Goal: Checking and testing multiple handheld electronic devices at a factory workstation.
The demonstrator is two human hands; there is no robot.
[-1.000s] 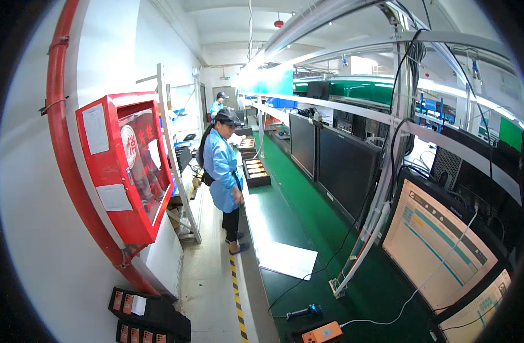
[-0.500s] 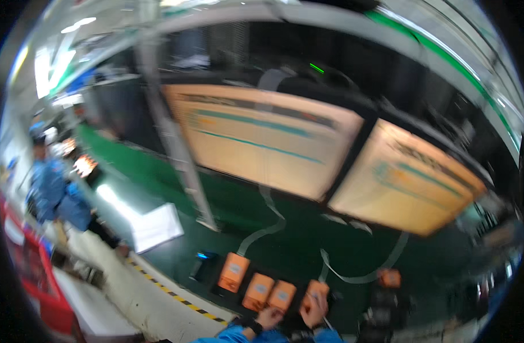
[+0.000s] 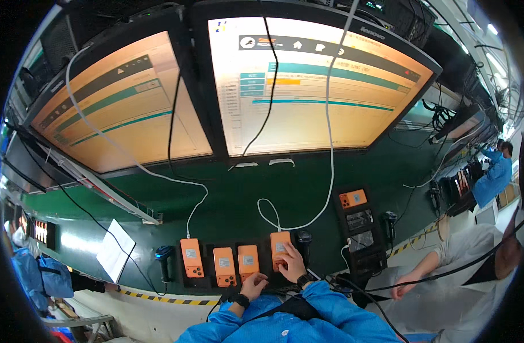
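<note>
Several orange phones lie with their camera side up in a black tray [image 3: 207,282]. My right hand [image 3: 293,264] is over the rightmost phone [image 3: 277,243], fingers apart and bent, touching its back beside a pale label. A white cable runs into that phone's top end. My left hand [image 3: 254,285] is curled at the lower end of the neighbouring phone [image 3: 248,255], its fingertips close together; whatever may be between them is hidden. Further left lie another phone [image 3: 223,258] and a cabled phone [image 3: 191,250].
Two lit monitors [image 3: 308,128] stand across the back of the green bench [image 3: 239,191]. Handheld scanners [image 3: 163,257] flank the tray. Right of it, a second black tray holds an orange phone [image 3: 353,199] and dark ones. A person's hand [image 3: 407,286] is close on the right; cables hang in front.
My view has swung to the right and levelled, so the phones and monitors sit further left in it. Both hands stay at the same phones, with the right one still on the cabled phone.
</note>
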